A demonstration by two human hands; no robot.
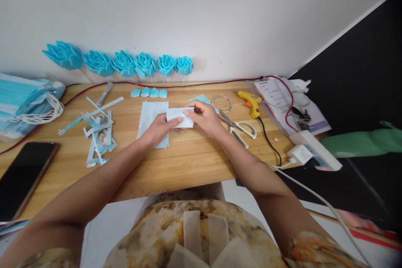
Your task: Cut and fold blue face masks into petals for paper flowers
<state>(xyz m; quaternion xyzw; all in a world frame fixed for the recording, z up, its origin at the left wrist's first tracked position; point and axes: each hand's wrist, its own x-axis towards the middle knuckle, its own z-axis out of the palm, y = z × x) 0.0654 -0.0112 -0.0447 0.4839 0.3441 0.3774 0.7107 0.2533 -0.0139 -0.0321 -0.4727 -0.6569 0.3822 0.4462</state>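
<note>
Between my two hands is a small white folded piece of mask fabric [177,116], held just above the table. My left hand [160,130] grips its left side, thumb across the front. Fingers of my right hand [204,116] pinch its right end. Under and behind my left hand lies a flat pale-blue mask sheet [150,113]. Several small folded blue petals [145,92] sit in a row beyond it. Just past my right hand are a blue scrap [201,99], a wire ring [222,103] and scissors [234,124] with white handles.
Blue fabric flowers [124,63] on sticks stand along the wall. Cut strips [99,132] are heaped at left, near a phone [28,176] and bagged masks [25,100]. At right lie a yellow glue gun [252,102], papers [273,96] and a corded power strip [315,150].
</note>
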